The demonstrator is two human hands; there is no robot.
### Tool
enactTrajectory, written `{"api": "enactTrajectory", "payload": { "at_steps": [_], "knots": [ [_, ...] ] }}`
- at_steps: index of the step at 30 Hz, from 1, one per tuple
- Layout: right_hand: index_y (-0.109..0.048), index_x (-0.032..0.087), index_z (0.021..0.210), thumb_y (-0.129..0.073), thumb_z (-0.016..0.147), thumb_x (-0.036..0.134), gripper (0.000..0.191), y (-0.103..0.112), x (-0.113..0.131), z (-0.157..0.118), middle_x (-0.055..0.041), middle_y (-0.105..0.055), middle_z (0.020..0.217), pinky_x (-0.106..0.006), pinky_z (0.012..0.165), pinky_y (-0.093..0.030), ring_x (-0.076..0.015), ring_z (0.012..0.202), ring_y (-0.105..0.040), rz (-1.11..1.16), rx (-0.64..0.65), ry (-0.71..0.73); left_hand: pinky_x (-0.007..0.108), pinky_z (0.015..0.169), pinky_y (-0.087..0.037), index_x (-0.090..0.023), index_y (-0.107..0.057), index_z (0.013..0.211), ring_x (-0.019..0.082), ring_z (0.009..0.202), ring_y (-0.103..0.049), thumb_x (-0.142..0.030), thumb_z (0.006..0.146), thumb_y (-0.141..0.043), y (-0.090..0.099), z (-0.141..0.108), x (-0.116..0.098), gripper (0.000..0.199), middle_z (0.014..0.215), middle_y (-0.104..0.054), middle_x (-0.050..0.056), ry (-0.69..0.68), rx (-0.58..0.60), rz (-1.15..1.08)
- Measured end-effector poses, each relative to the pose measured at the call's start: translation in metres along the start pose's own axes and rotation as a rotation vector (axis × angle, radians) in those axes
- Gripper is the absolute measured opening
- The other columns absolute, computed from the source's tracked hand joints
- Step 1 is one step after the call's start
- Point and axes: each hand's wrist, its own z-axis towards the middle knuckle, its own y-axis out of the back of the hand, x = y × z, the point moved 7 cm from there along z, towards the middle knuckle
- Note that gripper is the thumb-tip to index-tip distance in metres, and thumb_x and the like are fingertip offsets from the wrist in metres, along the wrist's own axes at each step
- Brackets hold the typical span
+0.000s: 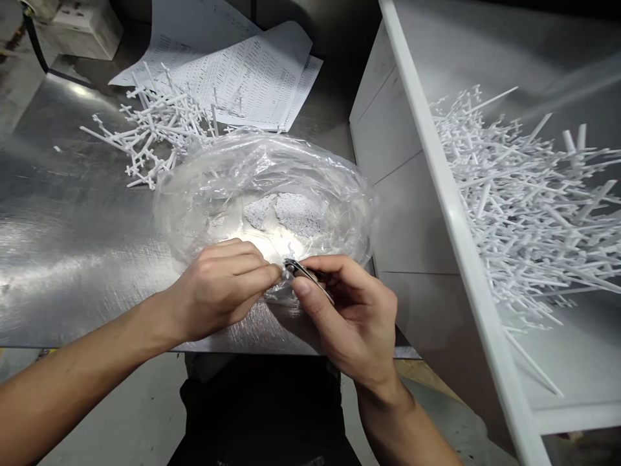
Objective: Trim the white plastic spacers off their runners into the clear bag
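Note:
My right hand (352, 310) grips a small metal nail clipper (313, 277) between thumb and fingers, its jaws pointing left. Facing it, my left hand (226, 285) is closed in a pinch. A tiny white plastic piece (286, 272) shows at its fingertips beside the clipper jaws; most of it is hidden. Both hands are over the near edge of an open clear plastic bag (194, 188). Inside the bag lie many tiny whitish pieces (301, 215), too small to make out singly.
Left of the bag's far side, a heap of white plastic sprues (160, 123) lies on the metal table (58, 239). Printed sheets (262, 71) are behind it. To the right stands a white-walled bin (453, 213) holding many more sprues (533, 220). A socket box (85, 29) sits back left.

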Motion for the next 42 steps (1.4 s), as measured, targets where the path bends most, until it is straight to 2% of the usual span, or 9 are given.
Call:
{"api": "enactTrajectory", "payload": {
  "at_steps": [3, 8, 12, 15, 22, 29, 32, 42],
  "knots": [
    [-0.076, 0.021, 0.099, -0.080, 0.096, 0.024, 0.005, 0.000, -0.001, 0.002, 0.0028, -0.067, 0.069, -0.025, 0.049, -0.045, -0.0104, 0.055, -0.054, 0.024, -0.003, -0.026, 0.032, 0.075, -0.061, -0.022, -0.067, 0.089, 0.016, 0.073, -0.070, -0.010, 0.106, -0.056, -0.001, 0.001, -0.002, 0.023, 0.076, -0.072, 0.000, -0.010, 0.032, 0.033],
    [-0.076, 0.019, 0.090, -0.082, 0.092, 0.026, 0.009, 0.001, -0.010, 0.009, 0.0013, -0.071, 0.070, -0.025, 0.053, -0.049, -0.0113, 0.057, -0.059, 0.115, -0.035, -0.151, 0.033, 0.072, -0.058, -0.021, -0.068, 0.093, 0.017, 0.072, -0.067, -0.008, 0.105, -0.053, -0.004, 0.004, -0.005, 0.023, 0.074, -0.069, 0.000, -0.026, 0.091, 0.098],
    [-0.075, 0.019, 0.086, -0.083, 0.091, 0.033, 0.017, 0.001, -0.017, 0.015, 0.0040, -0.063, 0.063, -0.025, 0.053, -0.047, -0.0103, 0.054, -0.053, 0.175, -0.033, -0.240, 0.031, 0.069, -0.055, -0.021, -0.070, 0.096, 0.016, 0.069, -0.065, -0.008, 0.104, -0.056, -0.004, 0.007, -0.004, 0.021, 0.075, -0.069, 0.000, -0.023, 0.074, 0.076],
    [-0.075, 0.019, 0.085, -0.084, 0.091, 0.037, 0.021, 0.000, -0.021, 0.015, 0.0037, -0.062, 0.063, -0.026, 0.054, -0.048, -0.0111, 0.056, -0.055, 0.191, -0.038, -0.290, 0.030, 0.070, -0.056, -0.022, -0.071, 0.099, 0.015, 0.069, -0.066, -0.008, 0.103, -0.059, -0.002, 0.008, -0.002, 0.019, 0.076, -0.070, 0.000, -0.009, 0.056, 0.040],
    [-0.075, 0.020, 0.089, -0.083, 0.090, 0.031, 0.014, 0.009, -0.018, 0.009, -0.0018, -0.074, 0.079, -0.028, 0.061, -0.057, -0.0158, 0.071, -0.069, 0.181, -0.153, -0.209, 0.028, 0.073, -0.061, -0.018, -0.070, 0.104, 0.014, 0.071, -0.069, -0.009, 0.102, -0.067, 0.002, 0.005, -0.001, 0.010, 0.078, -0.073, -0.001, 0.014, 0.000, 0.000],
    [-0.077, 0.020, 0.094, -0.082, 0.091, 0.026, 0.009, 0.005, -0.013, 0.008, 0.0017, -0.071, 0.072, -0.022, 0.050, -0.050, -0.0103, 0.056, -0.059, 0.132, -0.113, -0.175, 0.027, 0.071, -0.062, -0.019, -0.069, 0.100, 0.014, 0.070, -0.071, -0.006, 0.100, -0.066, 0.004, 0.004, -0.003, 0.013, 0.076, -0.073, -0.002, -0.022, -0.024, 0.004],
    [-0.077, 0.020, 0.095, -0.082, 0.091, 0.028, 0.010, 0.006, -0.014, 0.007, 0.0017, -0.070, 0.071, -0.021, 0.049, -0.049, -0.0102, 0.055, -0.058, 0.123, -0.112, -0.178, 0.027, 0.072, -0.062, -0.018, -0.068, 0.100, 0.014, 0.071, -0.072, -0.003, 0.099, -0.066, 0.004, 0.005, -0.004, 0.015, 0.078, -0.075, -0.001, -0.042, -0.002, 0.016],
    [-0.078, 0.020, 0.095, -0.082, 0.091, 0.025, 0.008, 0.006, -0.013, 0.006, 0.0021, -0.068, 0.070, -0.021, 0.050, -0.050, -0.0102, 0.057, -0.057, 0.108, -0.113, -0.167, 0.028, 0.071, -0.062, -0.017, -0.067, 0.100, 0.013, 0.069, -0.070, -0.003, 0.100, -0.067, 0.005, 0.004, -0.005, 0.015, 0.076, -0.073, -0.002, -0.049, -0.034, -0.008]
  ]
}}
